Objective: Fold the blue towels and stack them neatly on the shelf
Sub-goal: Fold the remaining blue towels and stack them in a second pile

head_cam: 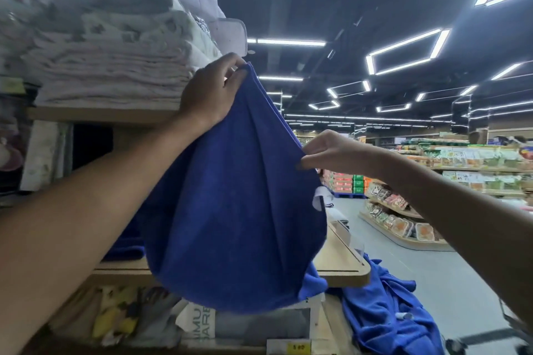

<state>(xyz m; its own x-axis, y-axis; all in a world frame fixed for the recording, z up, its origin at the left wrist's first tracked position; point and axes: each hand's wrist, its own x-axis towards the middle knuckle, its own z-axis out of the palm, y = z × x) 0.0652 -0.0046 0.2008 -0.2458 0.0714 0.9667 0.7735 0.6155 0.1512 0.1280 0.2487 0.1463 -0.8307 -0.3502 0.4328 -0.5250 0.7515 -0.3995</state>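
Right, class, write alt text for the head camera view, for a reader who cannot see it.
A person's left hand and right hand pinch a blue towel by its top edge, holding it up before a wooden shelf. More blue towels lie heaped nearby.

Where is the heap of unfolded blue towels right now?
Head view, lower right: the heap of blue towels sits just past the rounded end of the wooden shelf, below and right of the held-up towel.

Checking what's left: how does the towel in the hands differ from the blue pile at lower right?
The held towel hangs in the air; the blue pile lies crumpled by the shelf. The left hand and right hand pinch the held towel; no hand touches the blue pile. Both are unfolded, blue.
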